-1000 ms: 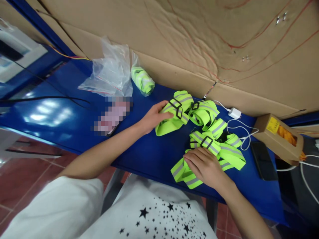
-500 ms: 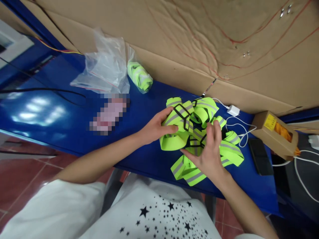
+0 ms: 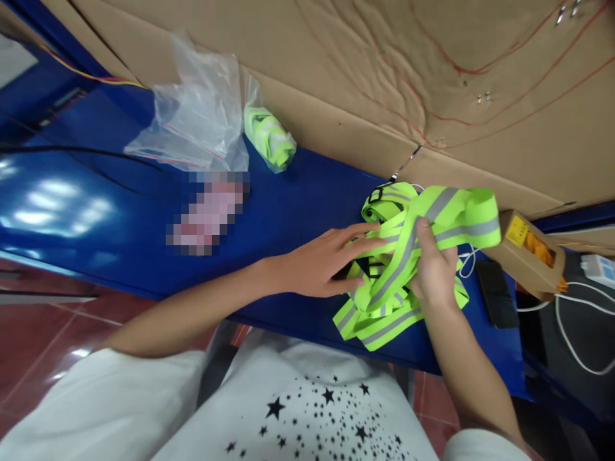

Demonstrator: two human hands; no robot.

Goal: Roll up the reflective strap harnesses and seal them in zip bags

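A tangle of neon-green reflective straps (image 3: 384, 307) with grey stripes and black buckles lies on the blue table (image 3: 298, 211). My right hand (image 3: 435, 272) is closed on a wide band of the straps (image 3: 461, 218) and holds it up off the pile. My left hand (image 3: 321, 262) reaches in from the left with fingers stretched out, its fingertips touching the straps beside the right hand.
A clear plastic bag (image 3: 196, 121) and a bagged roll of green strap (image 3: 269, 137) lie at the back left against the cardboard wall (image 3: 384, 83). A small cardboard box (image 3: 533, 250), a dark phone (image 3: 494, 294) and white charger cables (image 3: 571, 339) sit at the right.
My right hand has lifted a wide strap band up and to the right. My left hand let go of its bundle and now stretches flat toward the pile.
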